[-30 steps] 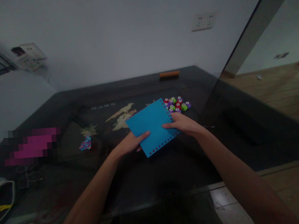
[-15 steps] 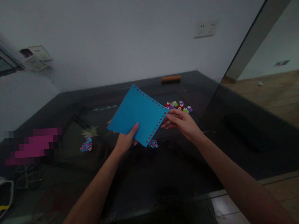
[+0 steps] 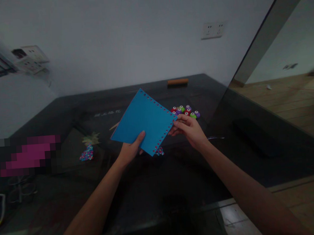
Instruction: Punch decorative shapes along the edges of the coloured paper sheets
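A blue square sheet, with a row of small reddish dots or holes along two edges, is held up above the dark table. My left hand grips its lower left edge, thumb on the front and the other fingers behind. At the right corner my right hand has its thumb and fingers closed on the sheet's edge; the fingertips are partly hidden. Beyond that hand lie several small red, purple and green pieces with white tops. A small pile of pink, blue and white bits shows just below the sheet.
On the left of the table lie another pile of coloured bits, a pixelated pink thing and a cable. An orange-brown roll rests near the wall. To the right is a dark flat object.
The view has shifted slightly, so the table and its things sit a little further left. The sheet's left corner has dipped slightly. Both hands keep their hold.
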### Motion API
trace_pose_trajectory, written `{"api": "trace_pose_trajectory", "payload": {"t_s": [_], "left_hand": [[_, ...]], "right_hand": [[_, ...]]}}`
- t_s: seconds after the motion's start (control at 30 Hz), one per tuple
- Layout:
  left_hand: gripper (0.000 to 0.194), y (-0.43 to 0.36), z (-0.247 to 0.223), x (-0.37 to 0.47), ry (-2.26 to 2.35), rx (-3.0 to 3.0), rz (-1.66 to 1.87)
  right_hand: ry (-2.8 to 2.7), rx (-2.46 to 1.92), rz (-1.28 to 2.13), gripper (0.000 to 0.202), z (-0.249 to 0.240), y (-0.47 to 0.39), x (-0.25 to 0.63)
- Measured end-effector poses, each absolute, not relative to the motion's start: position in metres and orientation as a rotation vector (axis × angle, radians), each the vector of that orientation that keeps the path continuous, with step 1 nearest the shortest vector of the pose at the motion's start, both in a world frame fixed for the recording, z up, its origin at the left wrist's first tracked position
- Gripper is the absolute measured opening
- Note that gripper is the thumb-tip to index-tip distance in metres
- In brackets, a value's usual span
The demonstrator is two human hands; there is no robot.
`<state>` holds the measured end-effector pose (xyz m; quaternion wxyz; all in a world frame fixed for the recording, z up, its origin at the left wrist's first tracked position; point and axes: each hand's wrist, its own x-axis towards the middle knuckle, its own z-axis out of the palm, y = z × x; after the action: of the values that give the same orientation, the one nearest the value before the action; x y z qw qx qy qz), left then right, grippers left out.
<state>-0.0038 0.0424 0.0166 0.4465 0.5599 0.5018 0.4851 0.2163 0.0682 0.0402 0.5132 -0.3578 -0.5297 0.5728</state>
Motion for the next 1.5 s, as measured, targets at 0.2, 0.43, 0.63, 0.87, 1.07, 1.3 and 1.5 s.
{"api": "trace_pose_trajectory", "payload": {"t_s": [0.2, 0.43, 0.63, 0.87, 1.07, 1.3, 1.5], "left_hand": [[0.045, 0.0437, 0.0170, -0.0040, 1.250, 1.412, 1.195], [0.045, 0.0446, 0.0152, -0.0055, 1.245, 1.436, 1.195], [0.043, 0.0443, 0.0137, -0.0046, 1.264, 1.399, 1.197], [0.041, 0.0441, 0.0132, -0.0046, 1.252, 1.396, 1.204], [0.042, 0.0457, 0.0118, -0.0061, 1.254, 1.417, 1.201], [0.042, 0.0466, 0.0106, -0.0076, 1.263, 1.404, 1.222], [0.042, 0.0458, 0.0120, -0.0070, 1.245, 1.435, 1.226]], "right_hand": [[-1.268, -0.870, 1.398, 0.022, 0.0394, 0.0680, 0.2155], [-1.299, -0.901, 1.436, 0.022, 0.0377, 0.0667, 0.2121], [-1.297, -0.888, 1.428, 0.022, 0.0358, 0.0675, 0.2106], [-1.307, -0.886, 1.449, 0.023, 0.0364, 0.0658, 0.2095], [-1.319, -0.900, 1.455, 0.023, 0.0359, 0.0656, 0.2087], [-1.349, -0.908, 1.438, 0.023, 0.0358, 0.0656, 0.2104], [-1.380, -0.931, 1.434, 0.024, 0.0315, 0.0652, 0.2083]]}}
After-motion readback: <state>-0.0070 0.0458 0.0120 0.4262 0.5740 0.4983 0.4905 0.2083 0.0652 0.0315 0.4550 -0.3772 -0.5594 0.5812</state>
